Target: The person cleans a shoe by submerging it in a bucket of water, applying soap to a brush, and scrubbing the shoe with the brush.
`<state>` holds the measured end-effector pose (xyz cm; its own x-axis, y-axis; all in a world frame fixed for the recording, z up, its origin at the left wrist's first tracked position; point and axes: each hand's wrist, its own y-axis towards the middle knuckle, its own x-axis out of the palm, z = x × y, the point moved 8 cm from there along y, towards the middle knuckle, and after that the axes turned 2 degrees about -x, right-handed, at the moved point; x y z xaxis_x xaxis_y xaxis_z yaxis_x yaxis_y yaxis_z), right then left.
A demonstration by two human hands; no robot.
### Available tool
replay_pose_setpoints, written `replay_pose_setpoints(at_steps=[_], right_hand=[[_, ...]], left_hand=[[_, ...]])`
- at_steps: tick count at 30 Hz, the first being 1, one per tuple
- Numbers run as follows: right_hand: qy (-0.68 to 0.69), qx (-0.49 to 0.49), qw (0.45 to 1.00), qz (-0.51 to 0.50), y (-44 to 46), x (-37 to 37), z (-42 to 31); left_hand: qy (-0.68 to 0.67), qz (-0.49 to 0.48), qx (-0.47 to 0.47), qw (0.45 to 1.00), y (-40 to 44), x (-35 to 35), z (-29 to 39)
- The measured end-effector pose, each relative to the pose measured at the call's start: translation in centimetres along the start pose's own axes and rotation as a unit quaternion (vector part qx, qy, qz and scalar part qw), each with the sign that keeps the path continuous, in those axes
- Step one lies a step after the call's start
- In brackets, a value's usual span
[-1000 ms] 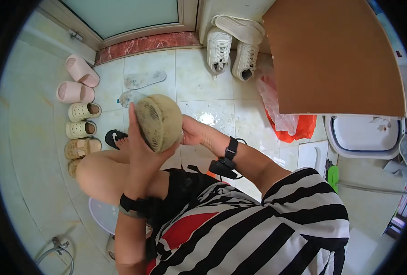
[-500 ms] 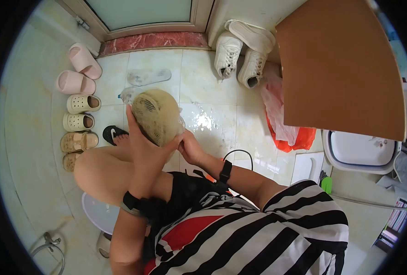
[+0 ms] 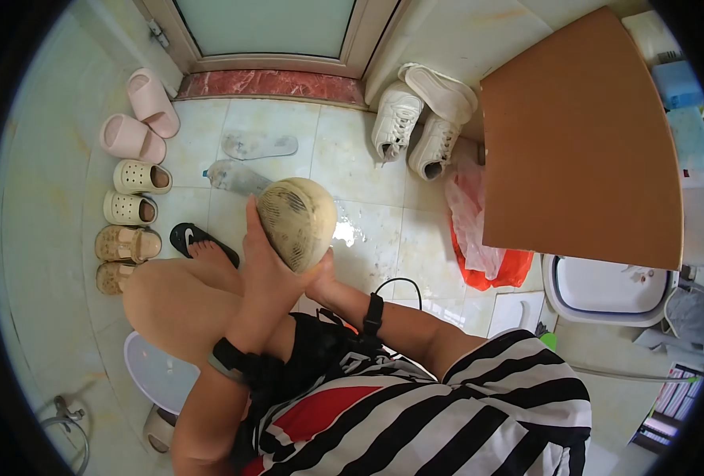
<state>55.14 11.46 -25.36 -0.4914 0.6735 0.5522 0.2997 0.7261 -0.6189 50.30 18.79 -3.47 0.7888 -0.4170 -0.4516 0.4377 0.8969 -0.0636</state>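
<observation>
Left hand clasped round pale shoe, patterned sole showing; right hand just beside, fingers hidden, grip cannot be told; past left fingertips, bottle, more uncovered than half a second ago; farther, insole

A black-and-white striped top bears a red patch; black wrist straps; a black slipper with a white mark.

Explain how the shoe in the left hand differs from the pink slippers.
The shoe is cream; the slippers are pink. The shoe shows its patterned sole; the slippers show their straps. The left hand grips the shoe; no hand touches the slippers. Both are footwear.
</observation>
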Motion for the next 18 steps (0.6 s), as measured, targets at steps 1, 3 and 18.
replay_pose_setpoints(at_steps=[1,3,18], right_hand=[[0.016,-0.033,0.998,-0.056,0.1,0.7,-0.1],[0.014,-0.025,0.998,-0.054,0.0,0.5,-0.1],[0.0,-0.008,0.995,-0.099,-1.2,2.8,-1.0]], left_hand=[[0.012,-0.001,0.015,1.0,-0.1,0.1,0.2],[0.039,-0.003,0.017,0.999,-0.2,0.2,0.2],[0.037,-0.005,0.0,0.999,-0.2,0.6,-1.7]])
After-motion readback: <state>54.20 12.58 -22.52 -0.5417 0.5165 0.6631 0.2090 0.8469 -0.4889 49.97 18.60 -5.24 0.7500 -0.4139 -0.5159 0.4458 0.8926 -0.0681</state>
